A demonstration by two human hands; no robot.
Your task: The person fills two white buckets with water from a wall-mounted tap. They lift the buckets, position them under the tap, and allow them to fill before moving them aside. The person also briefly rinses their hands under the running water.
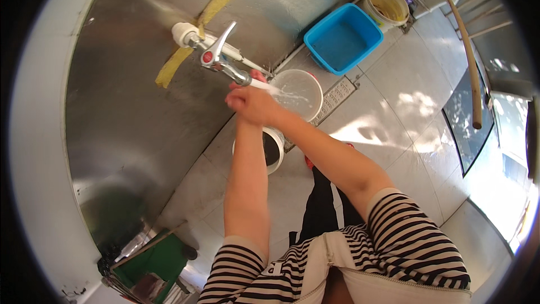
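Note:
My right hand [259,103] lies across my left hand [258,76], both close to the spout of a chrome lever tap [219,55]. Only some reddish fingertips of the left hand show past it; the rest is hidden. No object is visible in either hand, but the overlap and blur obscure how the fingers are set. Water [265,86] streams out beside the hands into a white bucket [301,93] on the floor. Under my forearms a second white bucket [276,152] with a dark inside is partly covered.
Along the metal wall [139,135] stand a blue plastic basin [344,38] and a cream bucket [386,4]. A drain grate [337,97] crosses the tiled floor [367,109]. A wooden pole [468,59] juts in at right. At lower left is a green dustpan-like container [147,257].

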